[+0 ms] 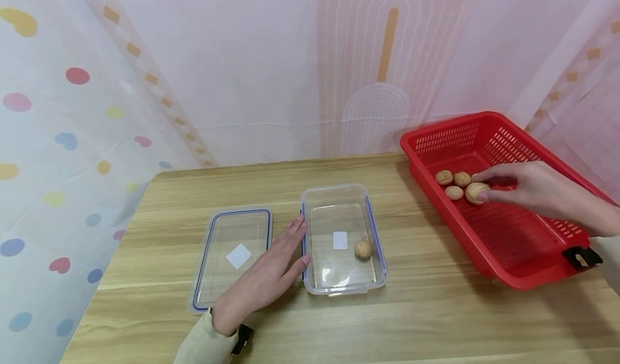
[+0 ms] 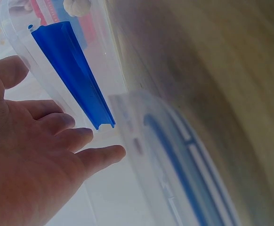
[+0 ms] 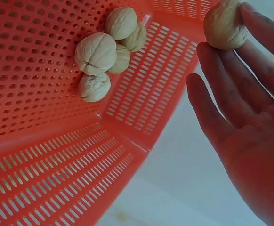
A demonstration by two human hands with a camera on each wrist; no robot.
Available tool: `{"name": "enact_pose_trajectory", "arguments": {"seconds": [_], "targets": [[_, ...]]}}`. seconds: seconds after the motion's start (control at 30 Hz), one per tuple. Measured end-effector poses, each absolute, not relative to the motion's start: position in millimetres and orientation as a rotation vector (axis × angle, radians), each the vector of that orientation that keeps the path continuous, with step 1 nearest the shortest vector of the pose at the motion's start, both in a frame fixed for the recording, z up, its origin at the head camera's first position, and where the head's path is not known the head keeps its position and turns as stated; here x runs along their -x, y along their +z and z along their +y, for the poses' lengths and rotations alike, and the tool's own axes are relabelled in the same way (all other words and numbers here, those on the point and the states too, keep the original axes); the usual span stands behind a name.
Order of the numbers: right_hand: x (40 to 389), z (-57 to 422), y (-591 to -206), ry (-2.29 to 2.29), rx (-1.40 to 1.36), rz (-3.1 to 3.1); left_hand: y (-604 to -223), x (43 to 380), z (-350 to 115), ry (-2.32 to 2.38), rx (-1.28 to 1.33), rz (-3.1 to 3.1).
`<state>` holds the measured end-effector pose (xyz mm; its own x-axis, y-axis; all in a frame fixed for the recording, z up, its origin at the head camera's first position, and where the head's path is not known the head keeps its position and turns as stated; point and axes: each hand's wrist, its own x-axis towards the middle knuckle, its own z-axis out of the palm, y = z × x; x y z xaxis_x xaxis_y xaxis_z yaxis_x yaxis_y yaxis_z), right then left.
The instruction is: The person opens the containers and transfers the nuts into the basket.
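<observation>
My right hand [image 1: 535, 186] pinches a walnut [image 1: 477, 193] between thumb and fingertips over the red plastic basket [image 1: 489, 256]. The right wrist view shows this held walnut [image 3: 225, 24] raised apart from several loose walnuts [image 3: 95, 53], which lie together at one end of the basket. With fingers extended, my left hand [image 1: 268, 270] lies against the left side of a clear plastic container [image 1: 334, 288] with blue side clips. A single walnut [image 1: 364, 249] sits inside that container, near its right wall. The left palm [image 2: 28, 160] faces the container's blue clip [image 2: 73, 70].
A clear lid [image 1: 232, 218] with a blue seal lies flat left of the container, partly under the left forearm. The wooden table [image 1: 416, 321] meets a patterned cloth backdrop [image 1: 271, 84] behind. Black straps [image 1: 581, 258] are on both wrists.
</observation>
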<state>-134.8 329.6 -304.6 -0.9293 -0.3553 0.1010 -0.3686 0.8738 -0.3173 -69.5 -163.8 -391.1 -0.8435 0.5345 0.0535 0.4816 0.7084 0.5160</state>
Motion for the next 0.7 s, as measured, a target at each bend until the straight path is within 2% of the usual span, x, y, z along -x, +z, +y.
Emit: {"name": "enact_pose_trajectory", "arguments": {"seconds": [0.7], "targets": [[165,328,-315,0.622,-0.611,-3.241,-389,68,-164,0.816,-0.825,2.803]]}}
